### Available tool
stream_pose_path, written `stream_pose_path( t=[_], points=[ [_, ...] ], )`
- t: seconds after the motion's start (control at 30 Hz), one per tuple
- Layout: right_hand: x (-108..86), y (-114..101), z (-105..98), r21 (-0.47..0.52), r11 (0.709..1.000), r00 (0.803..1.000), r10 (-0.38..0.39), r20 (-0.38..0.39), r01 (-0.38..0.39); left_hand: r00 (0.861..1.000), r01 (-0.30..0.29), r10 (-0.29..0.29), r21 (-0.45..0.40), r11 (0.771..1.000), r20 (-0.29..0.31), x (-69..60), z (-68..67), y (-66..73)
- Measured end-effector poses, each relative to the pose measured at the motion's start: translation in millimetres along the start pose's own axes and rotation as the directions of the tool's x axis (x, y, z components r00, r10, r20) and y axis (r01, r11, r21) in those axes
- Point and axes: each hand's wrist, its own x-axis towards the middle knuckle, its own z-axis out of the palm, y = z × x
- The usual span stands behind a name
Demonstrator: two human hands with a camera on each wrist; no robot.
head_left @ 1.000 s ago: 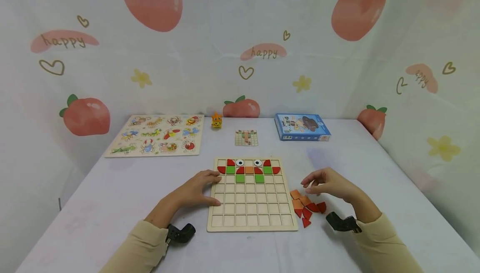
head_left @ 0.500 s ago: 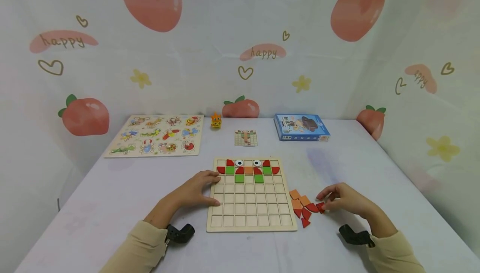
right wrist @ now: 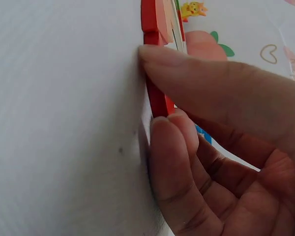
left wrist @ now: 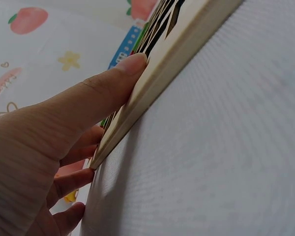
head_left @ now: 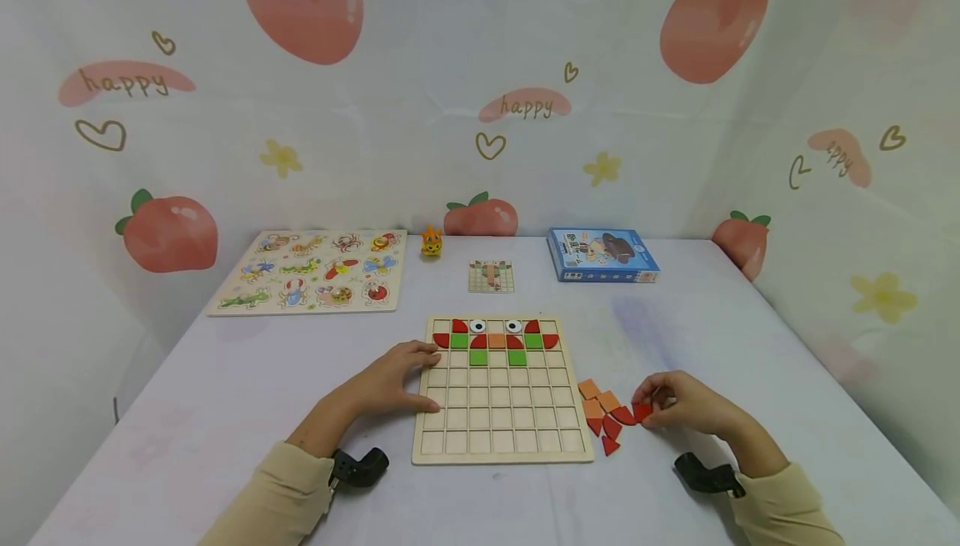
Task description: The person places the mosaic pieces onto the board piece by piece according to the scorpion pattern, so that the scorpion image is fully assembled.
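A wooden grid board [head_left: 501, 419] lies mid-table, with red, green, orange and eye pieces set in its upper rows. My left hand [head_left: 386, 379] rests on its left edge; in the left wrist view the thumb [left wrist: 132, 64] lies on the rim and the fingers reach farther along the side. To the right of the board, the thumb and forefinger of my right hand [head_left: 693, 406] pinch a red curved-edge tile [head_left: 642, 413] at the table surface. The right wrist view shows this tile [right wrist: 160, 101] edge-on between the fingertips, touching another red piece.
Several orange squares [head_left: 592, 408] and red pieces [head_left: 611, 428] lie beside the board's right edge. Behind stand an insect puzzle board [head_left: 311, 271], a small orange toy figure [head_left: 432, 242], a pattern card [head_left: 491, 276] and a blue box [head_left: 603, 254]. A printed cloth hangs behind.
My right hand has moved right and down from above the loose pieces to the outermost red tile and now pinches it. The left hand has stayed on the board's edge.
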Motion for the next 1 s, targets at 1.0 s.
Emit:
stream_pose_path(
  t=[1.0],
  points=[
    [30.7, -8, -10, 0.154, 0.985, 0.997, 0.076, -0.017, -0.073, 1.0, 0.019, -0.019, -0.016, 1.0, 0.012, -0.5, 1.2, -0.7]
  ],
)
